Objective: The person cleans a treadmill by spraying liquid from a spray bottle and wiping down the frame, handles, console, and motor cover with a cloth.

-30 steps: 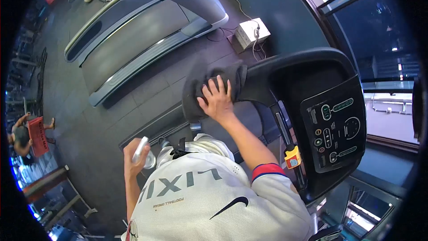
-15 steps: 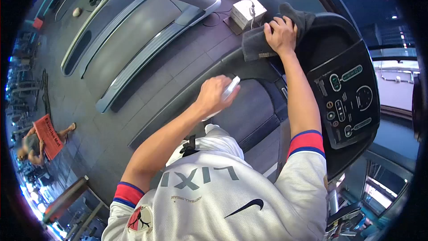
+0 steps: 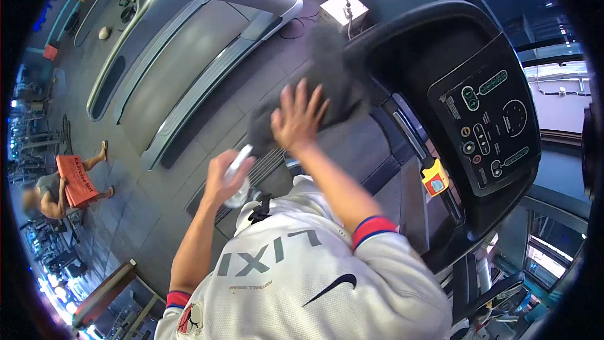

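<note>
My left hand (image 3: 228,179) is closed around a white spray bottle (image 3: 239,158); its clear lower part shows below the hand. My right hand (image 3: 298,116) has its fingers spread over a dark grey cloth (image 3: 336,91) and carries it along the treadmill's side rail. Motion blurs the cloth, which covers much of that rail. To the right is the treadmill's black console (image 3: 484,126) with its printed buttons. A yellow grip piece (image 3: 434,177) with a red and blue label sits on the bar below the console.
A second grey treadmill (image 3: 189,63) stands at upper left. On the floor beyond the console's corner is a white box (image 3: 345,10) with a plug and cables. At far left, another person (image 3: 50,195) holds an orange exercise mat (image 3: 77,181).
My right hand and the cloth have swept left and down from the console's corner along the side rail. My left hand has drawn down and left with the spray bottle.
</note>
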A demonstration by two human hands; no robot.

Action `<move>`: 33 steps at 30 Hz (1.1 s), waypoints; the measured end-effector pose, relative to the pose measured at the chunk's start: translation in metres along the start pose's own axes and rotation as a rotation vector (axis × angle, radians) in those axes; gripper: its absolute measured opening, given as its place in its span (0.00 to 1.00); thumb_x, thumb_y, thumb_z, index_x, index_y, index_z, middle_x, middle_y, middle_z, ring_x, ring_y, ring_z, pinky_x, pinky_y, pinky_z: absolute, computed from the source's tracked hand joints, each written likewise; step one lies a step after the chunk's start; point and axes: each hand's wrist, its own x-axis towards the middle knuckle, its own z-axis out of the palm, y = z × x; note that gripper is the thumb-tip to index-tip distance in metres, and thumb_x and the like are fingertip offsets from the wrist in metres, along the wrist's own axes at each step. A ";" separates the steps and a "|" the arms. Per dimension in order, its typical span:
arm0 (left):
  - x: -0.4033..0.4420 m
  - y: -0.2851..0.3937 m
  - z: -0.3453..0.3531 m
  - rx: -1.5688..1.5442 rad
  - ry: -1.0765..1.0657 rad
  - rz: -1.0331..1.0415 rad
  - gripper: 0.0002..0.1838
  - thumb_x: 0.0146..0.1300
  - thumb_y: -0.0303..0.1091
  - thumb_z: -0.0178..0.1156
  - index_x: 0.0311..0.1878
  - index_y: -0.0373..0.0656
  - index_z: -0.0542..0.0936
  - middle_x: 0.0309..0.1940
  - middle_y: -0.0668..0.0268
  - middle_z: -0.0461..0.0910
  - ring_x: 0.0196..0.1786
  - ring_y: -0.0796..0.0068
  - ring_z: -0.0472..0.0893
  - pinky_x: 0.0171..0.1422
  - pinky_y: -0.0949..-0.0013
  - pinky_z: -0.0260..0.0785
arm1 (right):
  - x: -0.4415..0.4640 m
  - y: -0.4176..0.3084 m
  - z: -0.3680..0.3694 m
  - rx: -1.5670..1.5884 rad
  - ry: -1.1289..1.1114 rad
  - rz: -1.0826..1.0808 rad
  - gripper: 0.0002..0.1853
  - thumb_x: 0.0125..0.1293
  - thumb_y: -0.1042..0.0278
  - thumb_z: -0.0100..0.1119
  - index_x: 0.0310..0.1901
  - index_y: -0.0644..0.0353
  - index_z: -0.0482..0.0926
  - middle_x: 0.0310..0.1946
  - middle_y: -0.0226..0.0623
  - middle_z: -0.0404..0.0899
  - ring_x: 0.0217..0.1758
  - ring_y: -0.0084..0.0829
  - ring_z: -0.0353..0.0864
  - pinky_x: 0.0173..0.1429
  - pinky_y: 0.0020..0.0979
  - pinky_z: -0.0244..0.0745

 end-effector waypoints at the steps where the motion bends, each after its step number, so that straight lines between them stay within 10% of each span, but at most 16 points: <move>1: -0.014 -0.006 -0.007 -0.021 0.046 -0.059 0.16 0.65 0.41 0.69 0.30 0.37 0.81 0.22 0.58 0.78 0.25 0.66 0.75 0.32 0.62 0.66 | -0.037 -0.023 0.027 0.087 0.034 0.013 0.34 0.70 0.43 0.49 0.73 0.50 0.67 0.79 0.53 0.51 0.79 0.73 0.44 0.72 0.80 0.44; 6: -0.083 -0.037 -0.045 0.025 0.143 -0.256 0.18 0.68 0.40 0.67 0.28 0.37 0.77 0.19 0.68 0.71 0.26 0.80 0.68 0.30 0.67 0.61 | -0.063 -0.010 0.034 0.171 -0.064 -0.029 0.42 0.68 0.38 0.51 0.79 0.47 0.55 0.81 0.54 0.45 0.79 0.76 0.43 0.67 0.80 0.53; 14: -0.165 -0.065 -0.061 -0.107 0.485 -0.414 0.18 0.71 0.41 0.64 0.30 0.38 0.78 0.20 0.73 0.70 0.27 0.84 0.66 0.30 0.70 0.58 | 0.104 0.110 -0.035 -0.147 0.261 0.510 0.47 0.64 0.44 0.58 0.79 0.61 0.53 0.80 0.60 0.43 0.81 0.73 0.38 0.77 0.72 0.39; 25: -0.208 -0.090 -0.095 -0.144 0.466 -0.458 0.19 0.72 0.44 0.64 0.31 0.38 0.78 0.22 0.75 0.71 0.28 0.85 0.68 0.30 0.72 0.58 | -0.048 -0.074 0.052 0.239 0.292 0.326 0.55 0.66 0.44 0.61 0.80 0.66 0.40 0.76 0.80 0.28 0.78 0.83 0.28 0.76 0.74 0.36; 30: -0.256 -0.124 -0.119 -0.163 0.553 -0.468 0.18 0.72 0.43 0.64 0.31 0.39 0.78 0.23 0.75 0.72 0.28 0.86 0.68 0.30 0.73 0.58 | 0.026 0.008 0.041 0.463 0.527 0.938 0.57 0.72 0.44 0.57 0.76 0.78 0.30 0.71 0.83 0.48 0.74 0.70 0.58 0.77 0.51 0.58; 33: -0.296 -0.150 -0.118 -0.180 0.712 -0.500 0.18 0.72 0.42 0.64 0.29 0.40 0.77 0.21 0.75 0.71 0.27 0.86 0.67 0.30 0.72 0.58 | 0.010 -0.001 0.059 0.557 0.592 0.933 0.52 0.73 0.42 0.54 0.78 0.74 0.38 0.73 0.78 0.51 0.75 0.64 0.61 0.76 0.47 0.61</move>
